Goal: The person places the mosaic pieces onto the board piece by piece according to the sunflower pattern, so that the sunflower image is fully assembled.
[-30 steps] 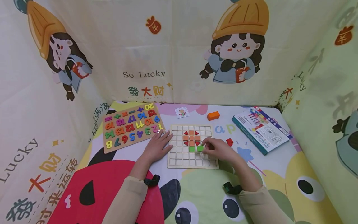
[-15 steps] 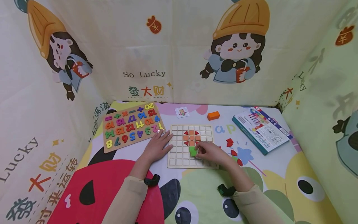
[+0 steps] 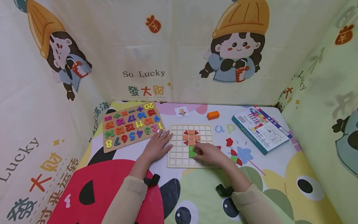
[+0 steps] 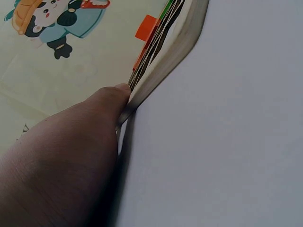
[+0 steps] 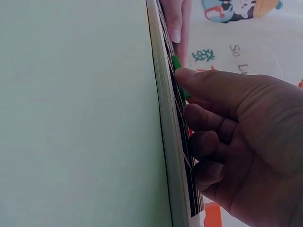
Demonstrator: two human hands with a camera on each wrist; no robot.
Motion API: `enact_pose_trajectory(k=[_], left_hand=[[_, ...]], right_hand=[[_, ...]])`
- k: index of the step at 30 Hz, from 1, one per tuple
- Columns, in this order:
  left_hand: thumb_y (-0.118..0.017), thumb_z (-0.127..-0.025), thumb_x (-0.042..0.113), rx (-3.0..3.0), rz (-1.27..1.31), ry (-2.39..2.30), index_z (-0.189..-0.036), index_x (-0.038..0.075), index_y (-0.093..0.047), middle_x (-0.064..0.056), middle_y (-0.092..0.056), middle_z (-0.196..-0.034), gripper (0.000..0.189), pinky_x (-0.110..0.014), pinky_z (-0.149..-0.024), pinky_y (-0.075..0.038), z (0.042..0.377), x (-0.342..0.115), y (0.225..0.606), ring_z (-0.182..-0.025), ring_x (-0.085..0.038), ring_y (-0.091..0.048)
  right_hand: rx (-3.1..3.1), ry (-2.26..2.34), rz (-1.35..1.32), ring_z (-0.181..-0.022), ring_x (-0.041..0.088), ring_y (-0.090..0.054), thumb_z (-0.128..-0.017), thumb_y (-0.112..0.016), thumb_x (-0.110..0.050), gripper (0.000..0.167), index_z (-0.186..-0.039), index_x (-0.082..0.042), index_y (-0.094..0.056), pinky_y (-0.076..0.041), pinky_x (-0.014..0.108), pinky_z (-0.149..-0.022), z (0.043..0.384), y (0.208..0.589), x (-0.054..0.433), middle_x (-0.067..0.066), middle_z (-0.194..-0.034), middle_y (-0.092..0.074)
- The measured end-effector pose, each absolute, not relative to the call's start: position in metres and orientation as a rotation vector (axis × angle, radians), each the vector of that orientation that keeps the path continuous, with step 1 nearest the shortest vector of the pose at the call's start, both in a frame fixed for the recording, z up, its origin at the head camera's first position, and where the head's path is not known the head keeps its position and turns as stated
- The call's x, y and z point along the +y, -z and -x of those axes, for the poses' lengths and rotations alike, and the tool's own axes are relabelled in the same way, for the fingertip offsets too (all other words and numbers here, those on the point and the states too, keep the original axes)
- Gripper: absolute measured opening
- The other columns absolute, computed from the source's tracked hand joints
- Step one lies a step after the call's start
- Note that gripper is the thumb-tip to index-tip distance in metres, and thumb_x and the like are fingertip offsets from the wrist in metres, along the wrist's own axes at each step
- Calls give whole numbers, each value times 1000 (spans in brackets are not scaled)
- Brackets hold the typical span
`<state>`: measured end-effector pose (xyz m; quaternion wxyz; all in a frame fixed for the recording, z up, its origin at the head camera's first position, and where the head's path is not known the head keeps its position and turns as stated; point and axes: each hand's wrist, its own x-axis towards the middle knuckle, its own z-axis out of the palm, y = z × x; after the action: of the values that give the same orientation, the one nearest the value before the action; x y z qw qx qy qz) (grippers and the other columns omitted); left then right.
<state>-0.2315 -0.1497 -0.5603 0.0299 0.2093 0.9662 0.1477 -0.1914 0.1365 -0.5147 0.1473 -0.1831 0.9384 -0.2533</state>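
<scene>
Settled flat since half a second ago, when it sat askew, the lower green square [image 3: 191, 154] now lies on the grid board [image 3: 176, 159], directly nearer the wearer than the upper green square [image 3: 191, 148]. Both line up below the orange pieces [image 3: 191, 133] and red triangles [image 3: 196, 133] at the board's middle. Thumb and finger of the right hand [image 3: 209, 154] pinch the lower square at its right edge, probably for keeping it straight in its cell. Well apart from that one, the left hand [image 3: 157, 145] lies flat with its fingers extended, meeting the board's left edge, likely so the board will not slide. Right of the board, loose red pieces [image 3: 229, 142] and a spare green square [image 3: 233, 159] seem kept within easy reach. Beyond its far edge lie a picture card [image 3: 182, 111], perhaps there to be glanced at, and an orange block [image 3: 213, 115]. A number board [image 3: 112, 149] to its left and a box [image 3: 261, 129] farther right leave the board its own working space on the counter [image 3: 223, 113].
</scene>
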Motion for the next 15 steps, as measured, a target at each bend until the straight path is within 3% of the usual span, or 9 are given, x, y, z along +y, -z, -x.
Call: enact_pose_trajectory(k=[15], left_hand=[[-43, -98, 61, 2966, -640, -464, -156, 35, -26, 10, -21, -165, 66, -50, -126, -11, 232, -150, 559, -156, -22, -3]], right_hand=[[2682, 715, 542, -76, 11, -54, -86, -77, -35, 23, -103, -28, -64, -44, 29, -68, 191, 514, 137, -8, -76, -56]])
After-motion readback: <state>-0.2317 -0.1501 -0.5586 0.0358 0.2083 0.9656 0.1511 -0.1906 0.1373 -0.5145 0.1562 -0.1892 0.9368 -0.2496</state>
